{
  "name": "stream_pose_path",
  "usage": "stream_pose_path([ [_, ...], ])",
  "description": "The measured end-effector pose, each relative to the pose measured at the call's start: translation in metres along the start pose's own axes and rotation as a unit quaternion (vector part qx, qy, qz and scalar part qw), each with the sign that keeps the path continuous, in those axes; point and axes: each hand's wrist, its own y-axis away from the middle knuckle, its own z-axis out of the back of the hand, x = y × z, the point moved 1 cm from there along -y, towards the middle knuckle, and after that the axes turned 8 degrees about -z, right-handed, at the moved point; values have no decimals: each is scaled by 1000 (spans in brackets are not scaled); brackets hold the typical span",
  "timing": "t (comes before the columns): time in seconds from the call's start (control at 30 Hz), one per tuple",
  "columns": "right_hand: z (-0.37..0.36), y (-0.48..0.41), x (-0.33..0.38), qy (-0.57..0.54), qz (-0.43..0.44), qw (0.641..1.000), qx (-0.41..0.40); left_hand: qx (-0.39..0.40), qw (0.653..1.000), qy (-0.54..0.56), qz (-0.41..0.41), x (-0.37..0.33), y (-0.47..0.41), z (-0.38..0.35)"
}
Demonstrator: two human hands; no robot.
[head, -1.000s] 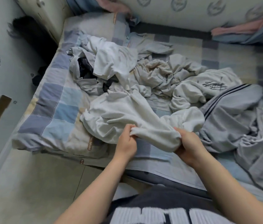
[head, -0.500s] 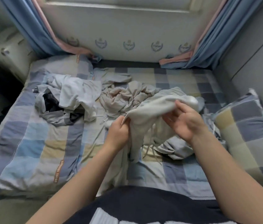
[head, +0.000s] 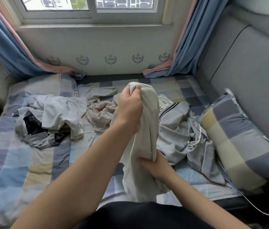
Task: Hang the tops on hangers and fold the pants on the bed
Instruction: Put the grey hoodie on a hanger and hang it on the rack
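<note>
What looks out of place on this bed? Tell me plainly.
Nothing is damaged or spilled. The untidy part is the crumpled heap of clothes lying unfolded across the bed. The left hand and right hand grip a cream garment. The curtain ends lie bunched on the bed's far edge.

No word or number can be read. A dark script print [head: 161,107] stands on the grey garment [head: 176,113] just right of the left hand [head: 130,108], half hidden by the cream garment [head: 148,116] that this hand grips; its letters cannot be made out. Beyond the hand, blue crest emblems [head: 110,59] line the wall. Far left of it, an orange label strip [head: 58,78] on the bed sheet [head: 31,162] is too small to read.
</note>
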Motion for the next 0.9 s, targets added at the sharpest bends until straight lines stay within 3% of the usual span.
stream_pose_path([
  [0.1,26,-15,11,13,11,996,-85,19,999,-21,-14,-3,-8,-3],
  [0.23,51,-25,49,-148,34,980,-126,113,991,-72,12,7,-17,20],
  [0.43,59,-31,108,-205,-3,971,-121,275,939,-200,61,76,28,64],
  [0.57,54,-20,136,-261,4,963,-73,211,953,-218,-21,109,45,69],
  [0.77,66,-20,169,-378,-2,926,-6,118,970,-212,-32,105,34,72],
  [0.9,62,-16,144,-272,67,960,2,33,988,-148,-41,81,16,71],
])
